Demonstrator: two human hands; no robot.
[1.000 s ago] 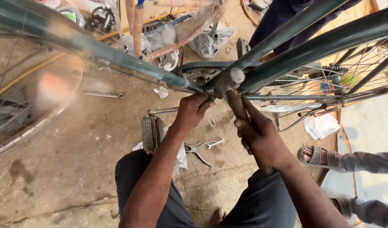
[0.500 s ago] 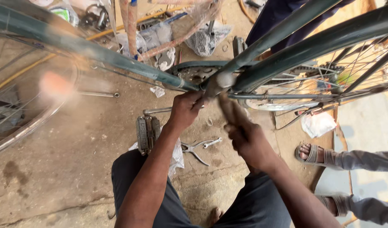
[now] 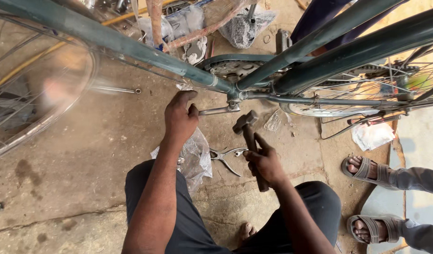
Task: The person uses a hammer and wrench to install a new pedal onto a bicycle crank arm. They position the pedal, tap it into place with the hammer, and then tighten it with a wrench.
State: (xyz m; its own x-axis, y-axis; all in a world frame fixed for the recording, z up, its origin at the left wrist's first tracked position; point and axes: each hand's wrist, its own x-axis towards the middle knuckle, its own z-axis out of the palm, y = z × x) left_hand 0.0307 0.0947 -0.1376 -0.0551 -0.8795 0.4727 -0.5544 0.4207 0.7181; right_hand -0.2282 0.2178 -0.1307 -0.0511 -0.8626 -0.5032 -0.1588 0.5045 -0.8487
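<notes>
A stained, cracked concrete floor (image 3: 75,155) fills the scene, with a green bicycle frame (image 3: 131,47) crossing overhead and spoked wheels at both edges. The left hand (image 3: 179,120) reaches forward, fingers curled around the silver crank arm (image 3: 216,111) just below the frame's bottom junction, thumb pressed alongside. The right hand (image 3: 265,162) is wrapped tight around the wooden handle of a hammer (image 3: 248,129), index finger extended along the shaft, the metal head tilted up and hanging just beside the crank, not touching it. Pliers (image 3: 226,155) lie on the floor between the 2 hands, next to a crumpled clear plastic bag (image 3: 195,157). At the right edge, another person's 2 sandalled feet (image 3: 367,197) stand close by. Bare floor opens to the left, below the front wheel (image 3: 37,108).
</notes>
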